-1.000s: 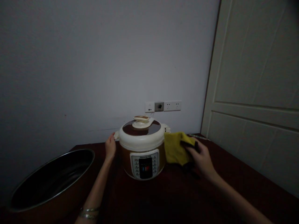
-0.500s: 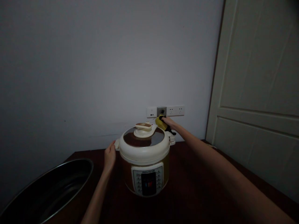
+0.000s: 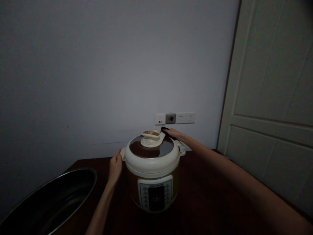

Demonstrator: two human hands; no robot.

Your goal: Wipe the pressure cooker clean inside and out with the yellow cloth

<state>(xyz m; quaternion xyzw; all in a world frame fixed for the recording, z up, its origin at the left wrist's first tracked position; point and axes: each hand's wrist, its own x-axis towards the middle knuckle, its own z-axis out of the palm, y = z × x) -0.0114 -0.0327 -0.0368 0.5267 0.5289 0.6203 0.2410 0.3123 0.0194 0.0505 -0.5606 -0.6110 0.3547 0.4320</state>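
A cream and brown electric pressure cooker (image 3: 153,169) stands on a dark wooden table (image 3: 207,199), its lid closed and its control panel facing me. My left hand (image 3: 115,166) grips the side handle on the cooker's left. My right hand (image 3: 172,133) reaches over the back right of the lid, fingers pressed down on a dark bit of cloth (image 3: 164,129). Most of that cloth is hidden behind the lid.
A large dark metal basin (image 3: 49,202) sits at the table's left. A strip of wall sockets (image 3: 174,118) is on the grey wall just behind the cooker. A pale panelled door (image 3: 274,98) stands at the right.
My right hand carried the yellow cloth from the cooker's right side up and behind the lid, and the cloth is now almost out of sight. The left hand stayed on the handle.
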